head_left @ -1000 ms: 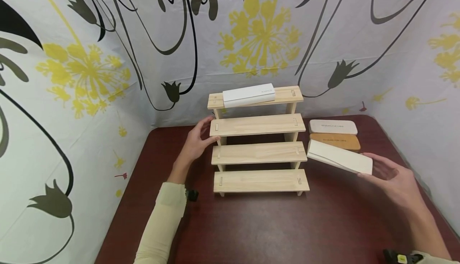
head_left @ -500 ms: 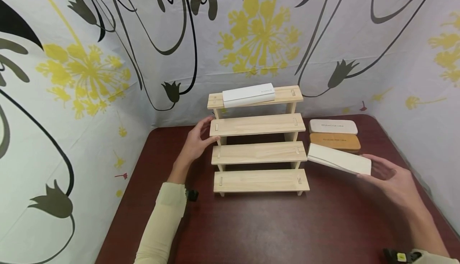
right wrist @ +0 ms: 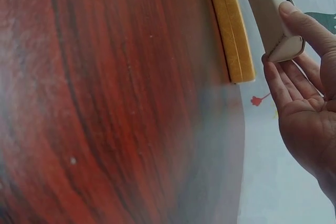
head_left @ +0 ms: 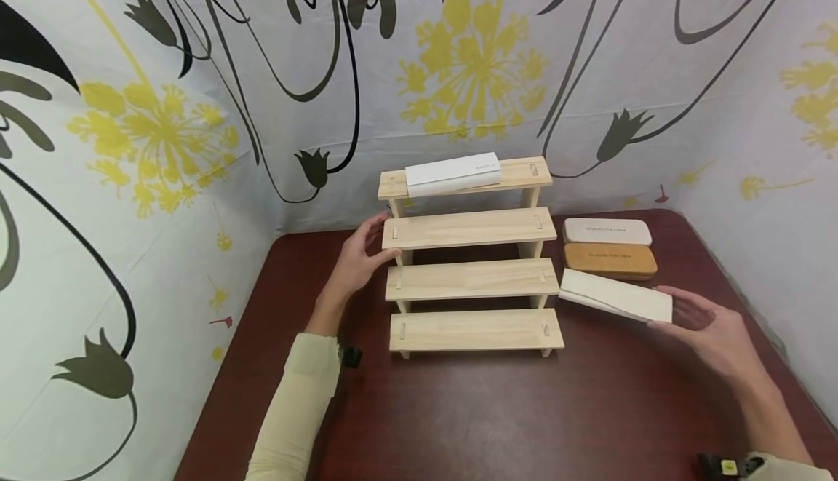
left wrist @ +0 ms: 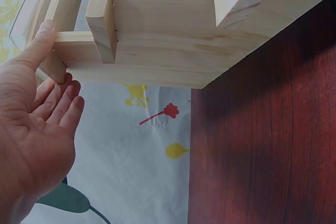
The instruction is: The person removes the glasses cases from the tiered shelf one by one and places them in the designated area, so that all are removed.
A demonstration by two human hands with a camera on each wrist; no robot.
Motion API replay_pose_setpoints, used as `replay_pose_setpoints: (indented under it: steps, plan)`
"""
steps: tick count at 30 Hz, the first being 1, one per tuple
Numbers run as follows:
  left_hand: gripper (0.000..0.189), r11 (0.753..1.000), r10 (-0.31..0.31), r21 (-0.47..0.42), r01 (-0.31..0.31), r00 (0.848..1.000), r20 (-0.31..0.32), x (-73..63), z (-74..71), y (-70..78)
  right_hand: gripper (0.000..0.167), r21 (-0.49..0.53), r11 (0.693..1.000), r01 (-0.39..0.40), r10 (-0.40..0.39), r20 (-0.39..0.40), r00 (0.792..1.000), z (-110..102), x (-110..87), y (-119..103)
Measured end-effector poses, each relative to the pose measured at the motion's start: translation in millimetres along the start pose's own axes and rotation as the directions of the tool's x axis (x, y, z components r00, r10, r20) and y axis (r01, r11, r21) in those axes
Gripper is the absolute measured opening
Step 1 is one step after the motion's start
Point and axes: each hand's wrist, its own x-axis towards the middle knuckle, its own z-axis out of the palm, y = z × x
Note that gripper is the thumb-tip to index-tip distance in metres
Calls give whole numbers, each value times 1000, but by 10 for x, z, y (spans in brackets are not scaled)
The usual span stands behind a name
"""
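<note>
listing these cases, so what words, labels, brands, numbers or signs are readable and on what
White case on the table: probably "FOR CHINA"; the word before is blurred.
Orange case: probably "FOR CHINA" too; rest blurred.
White box on the top shelf: small lettering, too blurred.
Cream case in the right hand: tiny marks, unreadable.

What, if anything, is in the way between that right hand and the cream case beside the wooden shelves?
Nothing visible: the right hand holds the cream case by its right end, with the fingers touching it directly. The tan case lies beyond it, not between them.
</note>
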Motion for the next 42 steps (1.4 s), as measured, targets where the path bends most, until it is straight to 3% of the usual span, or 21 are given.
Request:
replay_pose_setpoints:
  steps: [15,22,34,42]
  plan:
    - [79,1000,13,-20,-13,1000,-1,9,10,-9,73,-54,998,-26,28,38,999,35,54,98]
    - [73,1000,4,-15,-4,1000,6,-96,-24,433,74,-64,998,-27,30,48,998,45,67,130]
    - [74,1000,6,-18,-6,1000,1,-100,-23,435,73,-64,998,-1,5,59,998,80,82,146]
    - [74,1000,-2,-14,2,1000,-3,-93,-19,430,83,-129,991,-36,46,80,996,111,102,148]
